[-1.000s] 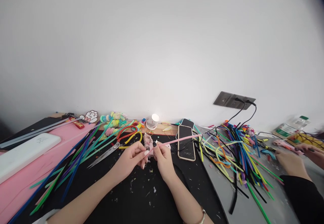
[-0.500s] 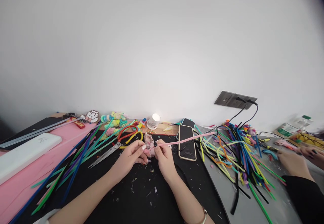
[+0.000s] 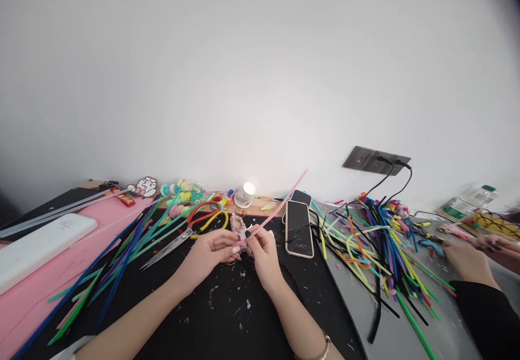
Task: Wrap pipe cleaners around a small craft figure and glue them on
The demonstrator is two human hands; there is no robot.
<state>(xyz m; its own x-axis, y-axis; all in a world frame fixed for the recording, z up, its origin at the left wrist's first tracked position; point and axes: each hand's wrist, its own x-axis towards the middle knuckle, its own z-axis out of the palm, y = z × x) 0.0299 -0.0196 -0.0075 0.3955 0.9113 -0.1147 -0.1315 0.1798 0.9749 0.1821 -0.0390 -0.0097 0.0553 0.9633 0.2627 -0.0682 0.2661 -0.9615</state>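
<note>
A pink pipe cleaner (image 3: pixel 280 206) slants up and to the right from between my hands. My right hand (image 3: pixel 262 251) pinches it near its lower end, thumb against fingers. Close beside it, my left hand (image 3: pixel 211 254) is closed at the same lower end, fingertips pressed together on the pipe cleaner. Just behind my fingertips sits a small pinkish-white fuzzy piece (image 3: pixel 239 223), partly hidden by them; I cannot tell whether it is joined to the pipe cleaner. Scissors (image 3: pixel 184 235) with red and yellow handles lie just left of my left hand.
Loose pipe cleaners lie left (image 3: pixel 122 262) and right (image 3: pixel 390 240). A phone (image 3: pixel 299 230) rests right of my right hand, and a lit white cup (image 3: pixel 245 196) stands by the wall. A white case (image 3: pixel 49 243) lies far left. Another person's hands (image 3: pixel 471 262) work at far right.
The pink pipe cleaner has swung from nearly level to a steep upward slant. My left fingers have shifted their pinch beside my right hand.
</note>
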